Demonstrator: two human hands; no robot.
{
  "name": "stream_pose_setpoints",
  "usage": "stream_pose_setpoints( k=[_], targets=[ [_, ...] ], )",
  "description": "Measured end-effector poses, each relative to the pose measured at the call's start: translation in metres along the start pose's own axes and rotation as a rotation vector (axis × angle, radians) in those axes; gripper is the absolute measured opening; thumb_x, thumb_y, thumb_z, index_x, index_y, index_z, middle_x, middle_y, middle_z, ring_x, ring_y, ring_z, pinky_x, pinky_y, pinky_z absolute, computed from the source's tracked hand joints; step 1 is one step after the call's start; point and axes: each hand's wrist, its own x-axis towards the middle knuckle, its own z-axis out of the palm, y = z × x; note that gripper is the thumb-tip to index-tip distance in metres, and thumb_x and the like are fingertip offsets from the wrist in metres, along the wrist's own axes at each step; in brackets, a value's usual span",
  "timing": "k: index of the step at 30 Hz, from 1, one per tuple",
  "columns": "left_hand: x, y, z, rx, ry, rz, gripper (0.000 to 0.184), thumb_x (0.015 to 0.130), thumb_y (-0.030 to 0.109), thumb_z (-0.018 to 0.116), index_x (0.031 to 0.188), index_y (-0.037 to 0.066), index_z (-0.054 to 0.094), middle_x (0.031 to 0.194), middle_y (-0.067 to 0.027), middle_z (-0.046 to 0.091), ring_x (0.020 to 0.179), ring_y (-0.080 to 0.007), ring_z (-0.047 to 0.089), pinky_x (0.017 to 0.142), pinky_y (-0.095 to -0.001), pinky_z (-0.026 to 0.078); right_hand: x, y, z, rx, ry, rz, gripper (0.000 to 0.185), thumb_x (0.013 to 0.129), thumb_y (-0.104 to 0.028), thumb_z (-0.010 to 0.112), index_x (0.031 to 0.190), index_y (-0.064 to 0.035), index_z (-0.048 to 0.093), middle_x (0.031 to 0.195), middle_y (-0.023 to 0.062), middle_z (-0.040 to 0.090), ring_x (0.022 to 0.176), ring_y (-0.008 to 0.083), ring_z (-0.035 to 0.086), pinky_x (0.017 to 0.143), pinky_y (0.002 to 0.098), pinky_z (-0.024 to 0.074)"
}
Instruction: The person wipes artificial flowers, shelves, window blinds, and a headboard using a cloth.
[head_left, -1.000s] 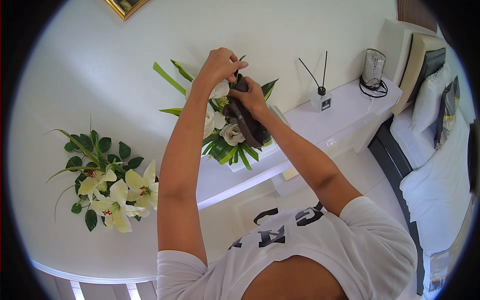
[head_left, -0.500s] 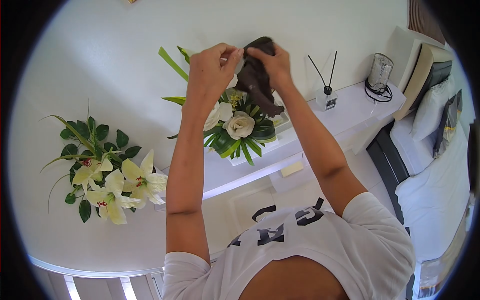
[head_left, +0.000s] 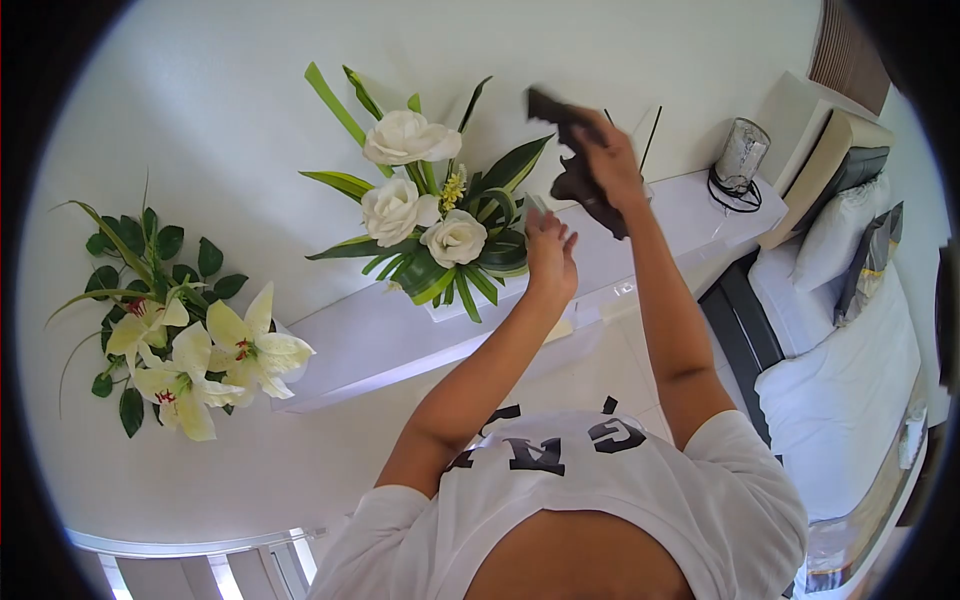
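Observation:
My right hand (head_left: 612,165) grips a dark brown cloth (head_left: 585,190), bunched and hanging, slightly blurred, above the shelf to the right of the flowers. My left hand (head_left: 550,255) is at the right side of an arrangement with white roses (head_left: 455,240) and long green leaves (head_left: 338,110). Its fingers are apart and hold nothing I can see; whether they touch the leaves I cannot tell. A pale grey-green piece (head_left: 537,204) shows just beyond its fingertips. The arrangement stands upright in a white pot (head_left: 450,311), mostly hidden by leaves.
A white shelf (head_left: 345,345) runs along the wall. Pale yellow lilies (head_left: 190,365) stand at its left end. A glass lamp (head_left: 742,155) with a coiled black cord is at the right end. Reed sticks (head_left: 652,138) show behind my right arm. A bed (head_left: 850,410) lies to the right.
My left hand has dropped from above the roses to the arrangement's right side, its fingers opening. My right hand has carried the cloth right, away from the flowers, uncovering the roses.

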Motion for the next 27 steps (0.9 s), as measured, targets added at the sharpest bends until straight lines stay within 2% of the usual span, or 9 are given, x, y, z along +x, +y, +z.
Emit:
stream_pose_setpoints(
  k=[1,3,6,7,13,19,21,24,27],
  targets=[
    [0.01,-0.003,-0.004,-0.005,0.001,0.0,0.057,0.082,0.0,0.043,0.134,0.014,0.022,0.125,-0.0055,0.038,0.106,-0.0169,0.042,0.086,-0.0347,0.039,0.003,0.012,0.008,-0.32,-0.062,-0.285,0.04,0.072,0.003,0.052,0.106,-0.0184,0.06,0.102,-0.0022,0.061,0.086,0.019,0.05,0.079,0.0322,0.0392],
    [0.024,-0.003,-0.008,-0.057,-0.128,0.089,0.067,0.082,-0.001,0.042,0.137,0.024,0.013,0.13,0.0024,0.032,0.114,-0.0154,0.035,0.09,-0.0352,0.033,0.0,0.021,0.019,-0.732,-0.239,-0.414,0.043,0.066,0.003,0.052,0.101,-0.0199,0.063,0.103,-0.0084,0.06,0.086,0.0208,0.046,0.078,0.0361,0.0346],
    [0.036,-0.002,-0.012,-0.172,-0.154,0.128,0.061,0.078,-0.003,0.043,0.13,0.025,0.027,0.125,0.0039,0.04,0.105,-0.0125,0.042,0.089,-0.034,0.034,-0.005,0.031,0.037,-1.073,-0.472,-0.514,0.039,0.064,-0.001,0.055,0.096,-0.021,0.064,0.101,-0.0126,0.059,0.087,0.0178,0.044,0.075,0.0359,0.0316],
    [0.037,-0.001,-0.012,-0.268,-0.201,0.134,0.06,0.075,-0.004,0.045,0.126,0.024,0.033,0.123,0.0027,0.044,0.098,-0.0123,0.046,0.089,-0.0353,0.034,-0.004,0.034,0.044,-1.073,-0.472,-0.516,0.039,0.064,-0.001,0.055,0.096,-0.021,0.064,0.101,-0.0126,0.059,0.087,0.0178,0.044,0.075,0.0359,0.0316],
    [0.043,0.001,-0.015,-0.287,-0.186,0.149,0.061,0.069,-0.011,0.043,0.119,0.023,0.04,0.115,0.0009,0.048,0.101,-0.0146,0.046,0.083,-0.0337,0.037,0.001,0.036,0.053,-0.945,-0.751,-0.707,0.039,0.063,-0.006,0.059,0.097,-0.025,0.064,0.107,-0.0169,0.058,0.091,0.0156,0.042,0.076,0.0345,0.0301],
    [0.038,0.003,-0.005,-0.197,-0.16,0.255,0.058,0.059,-0.016,0.044,0.109,0.013,0.044,0.104,-0.002,0.049,0.097,-0.0166,0.049,0.076,-0.0265,0.041,-0.007,0.049,0.028,-1.135,-0.507,-0.521,0.048,0.061,-0.01,0.063,0.104,-0.0318,0.063,0.113,-0.0177,0.055,0.092,0.0149,0.042,0.075,0.0326,0.0301],
    [0.05,0.001,-0.019,-0.203,-0.186,0.175,0.054,0.057,-0.016,0.043,0.105,0.01,0.045,0.102,-0.0032,0.049,0.097,-0.0174,0.049,0.073,-0.0253,0.042,-0.014,0.048,0.03,-1.113,-0.504,-0.572,0.044,0.06,-0.014,0.066,0.099,-0.0339,0.064,0.115,-0.0193,0.054,0.092,0.0155,0.042,0.075,0.0327,0.0307],
    [0.049,-0.002,-0.018,-0.254,-0.182,0.1,0.049,0.054,-0.017,0.041,0.097,0.006,0.047,0.098,-0.0054,0.05,0.095,-0.0187,0.05,0.069,-0.0232,0.043,-0.015,0.033,0.031,-1.134,-0.759,-0.578,0.039,0.054,-0.019,0.07,0.09,-0.0315,0.064,0.121,-0.0215,0.049,0.092,0.0159,0.041,0.075,0.0335,0.0309],
    [0.052,-0.003,-0.021,-0.233,-0.137,0.113,0.052,0.051,-0.018,0.039,0.097,0.006,0.047,0.099,-0.0059,0.05,0.097,-0.0196,0.049,0.07,-0.0242,0.043,-0.017,0.037,0.032,-1.077,-0.68,-0.584,0.047,0.055,-0.016,0.069,0.098,-0.0328,0.063,0.122,-0.0213,0.048,0.093,0.0163,0.041,0.076,0.0341,0.0307]
  ],
)
